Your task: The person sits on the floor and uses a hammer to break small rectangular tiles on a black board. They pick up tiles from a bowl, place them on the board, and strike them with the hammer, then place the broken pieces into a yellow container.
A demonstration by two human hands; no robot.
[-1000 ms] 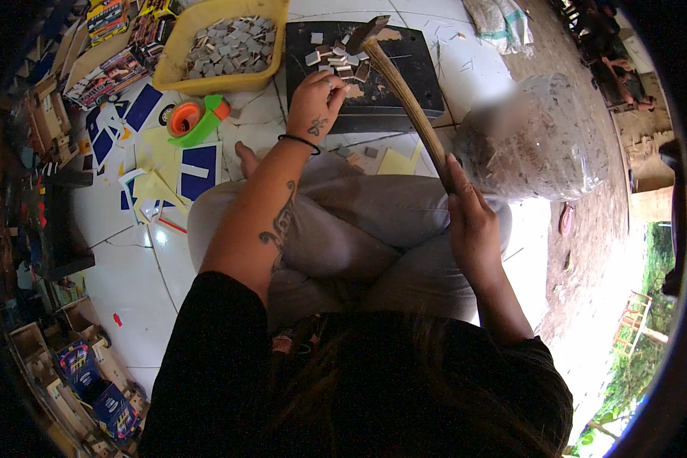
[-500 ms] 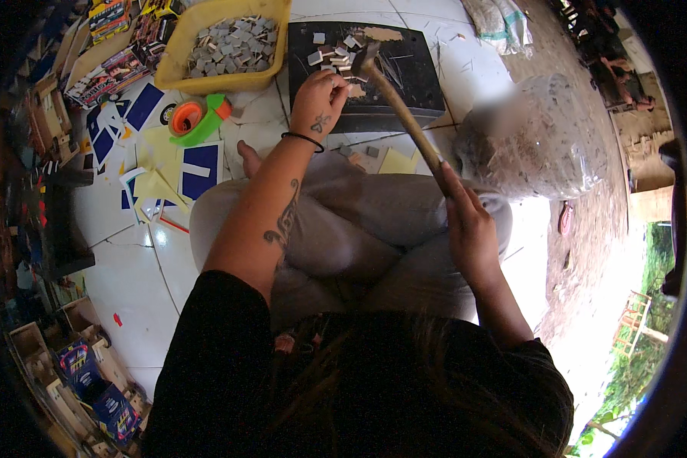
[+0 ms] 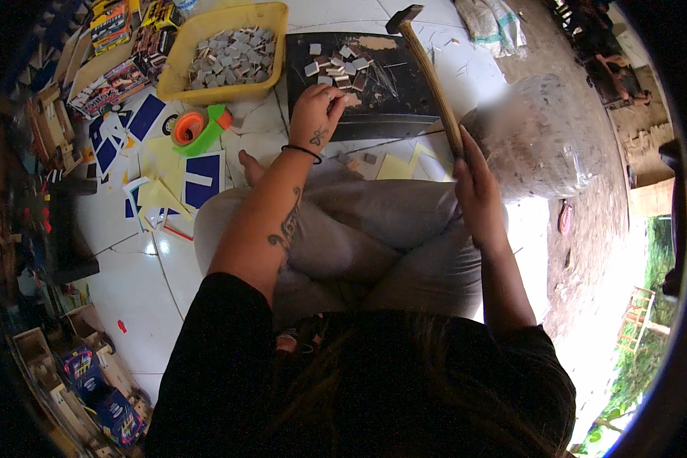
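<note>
Raised over the right side of a black block-like work surface (image 3: 404, 114) is a hammer (image 3: 430, 72) with a wooden handle. My right hand (image 3: 478, 195) is closed round the lower end of that handle. At the surface's near left edge, my left hand (image 3: 318, 109) has its fingers pinched together; whatever may be between them is too small to make out. Just beyond those fingertips lie several small square tiles (image 3: 349, 69), grey on some faces and brown or pale on others. Pale worn patches and thin slivers mark the black top.
A yellow tub (image 3: 168, 82) full of similar grey squares stands left of the black surface. Nearby are orange and green tape rolls (image 3: 198, 137), blue and yellow sheet scraps (image 3: 203, 179) and printed boxes (image 3: 111, 80). A large plastic-wrapped bundle (image 3: 542, 153) sits at the right.
The hammer has swung up and to the right, its head moving from over the small squares to beyond the far right corner. My left hand has shifted slightly down, still pinched.
</note>
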